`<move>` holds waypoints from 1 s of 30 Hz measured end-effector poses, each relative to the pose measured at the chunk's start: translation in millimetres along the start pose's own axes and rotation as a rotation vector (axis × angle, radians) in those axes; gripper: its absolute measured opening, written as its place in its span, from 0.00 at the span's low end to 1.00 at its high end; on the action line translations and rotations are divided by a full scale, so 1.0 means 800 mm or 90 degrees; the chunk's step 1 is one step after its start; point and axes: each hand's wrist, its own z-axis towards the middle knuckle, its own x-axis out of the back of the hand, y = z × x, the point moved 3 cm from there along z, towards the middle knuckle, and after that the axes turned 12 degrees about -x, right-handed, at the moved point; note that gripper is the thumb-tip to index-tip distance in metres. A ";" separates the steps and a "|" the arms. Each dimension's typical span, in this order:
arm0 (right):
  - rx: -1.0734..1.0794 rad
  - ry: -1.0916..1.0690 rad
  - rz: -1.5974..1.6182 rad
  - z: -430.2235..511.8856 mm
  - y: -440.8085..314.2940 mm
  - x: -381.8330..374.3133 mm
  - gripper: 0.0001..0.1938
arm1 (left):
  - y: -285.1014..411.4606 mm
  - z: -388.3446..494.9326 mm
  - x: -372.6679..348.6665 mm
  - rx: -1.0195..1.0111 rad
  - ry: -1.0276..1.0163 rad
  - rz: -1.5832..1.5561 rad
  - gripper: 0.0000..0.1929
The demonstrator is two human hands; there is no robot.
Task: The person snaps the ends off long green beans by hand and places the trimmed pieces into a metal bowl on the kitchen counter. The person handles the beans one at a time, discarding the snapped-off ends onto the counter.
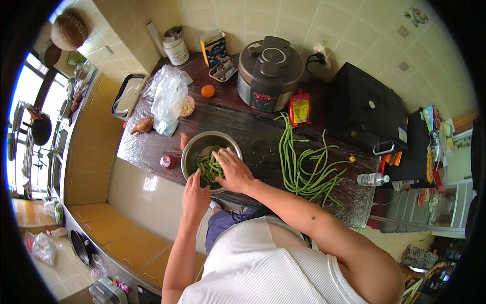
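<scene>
A stainless steel bowl (190, 141) stands near the table's front edge with cut green bean pieces (208, 167) inside. Over its left front rim is my left hand (195, 197), fingers pointing into the bowl. My right hand (234, 171) reaches over the right rim, fingers spread above the pieces; nothing shows clearly held in either hand, though the fingertips are close to the beans. To the right, a loose heap of long green beans (300, 167) lies on the dark, plastic-covered table (254, 133).
Around the bowl are a red-sided jar (167, 162), sweet potatoes (142, 125), plastic bags (167, 91) and an orange (208, 91). Behind stand an electric pressure cooker (269, 74), a red packet (300, 109) and a black oven (364, 106). A plastic bottle (372, 179) lies at right.
</scene>
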 end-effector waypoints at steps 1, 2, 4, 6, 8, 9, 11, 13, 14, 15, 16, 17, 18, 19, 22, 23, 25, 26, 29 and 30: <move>-0.004 0.069 0.154 -0.007 0.024 0.010 0.36 | -0.006 -0.019 0.003 0.044 -0.033 -0.039 0.36; -0.104 0.111 0.153 -0.012 0.057 0.015 0.23 | -0.011 -0.038 0.002 0.102 -0.065 -0.075 0.37; -0.311 0.232 0.105 -0.023 0.136 0.031 0.15 | -0.014 -0.086 0.008 0.178 -0.061 -0.126 0.38; -0.531 0.251 -0.024 -0.045 0.217 0.046 0.16 | -0.021 -0.124 0.010 0.234 -0.129 -0.088 0.42; -0.648 0.179 -0.133 -0.064 0.274 0.051 0.16 | -0.026 -0.151 0.008 0.203 -0.227 0.022 0.37; -0.686 0.100 -0.153 -0.071 0.294 0.048 0.17 | -0.030 -0.162 0.008 0.229 -0.224 0.015 0.32; -0.689 0.006 -0.135 -0.068 0.319 0.046 0.16 | -0.037 -0.177 0.006 0.318 -0.241 0.009 0.24; -0.682 -0.053 -0.133 -0.065 0.327 0.048 0.15 | -0.036 -0.177 0.006 0.268 -0.254 0.029 0.18; -0.666 -0.058 -0.139 -0.060 0.326 0.052 0.14 | -0.035 -0.174 0.006 0.253 -0.266 0.036 0.16; -0.650 -0.064 -0.145 -0.057 0.323 0.056 0.14 | -0.032 -0.170 0.009 0.229 -0.249 0.031 0.16; -0.666 -0.053 -0.113 -0.059 0.322 0.064 0.13 | -0.028 -0.165 0.012 0.210 -0.234 0.027 0.17; -0.658 0.006 -0.092 -0.065 0.317 0.073 0.13 | -0.024 -0.160 0.015 0.191 -0.219 0.022 0.17; -0.660 0.035 -0.059 -0.074 0.314 0.084 0.14 | -0.021 -0.156 0.017 0.209 -0.213 0.008 0.17; -0.657 0.055 -0.023 -0.085 0.311 0.093 0.15 | -0.017 -0.154 0.019 0.228 -0.207 -0.008 0.18; -0.604 0.147 0.013 -0.116 0.299 0.127 0.15 | -0.004 -0.148 0.020 0.277 -0.201 -0.058 0.21; -0.583 0.193 0.030 -0.125 0.294 0.139 0.14 | 0.000 -0.144 0.019 0.283 -0.196 -0.081 0.22; -0.562 0.257 0.067 -0.135 0.283 0.160 0.13 | 0.012 -0.128 0.016 0.191 -0.199 -0.072 0.25; -0.531 0.308 0.091 -0.139 0.274 0.173 0.12 | 0.019 -0.118 0.014 0.141 -0.198 -0.069 0.26; -0.480 0.449 0.244 -0.133 0.249 0.211 0.12 | 0.045 -0.071 0.008 0.071 -0.219 -0.141 0.29; -0.422 0.457 0.244 -0.131 0.235 0.227 0.10 | 0.058 -0.054 0.006 0.112 -0.196 -0.289 0.29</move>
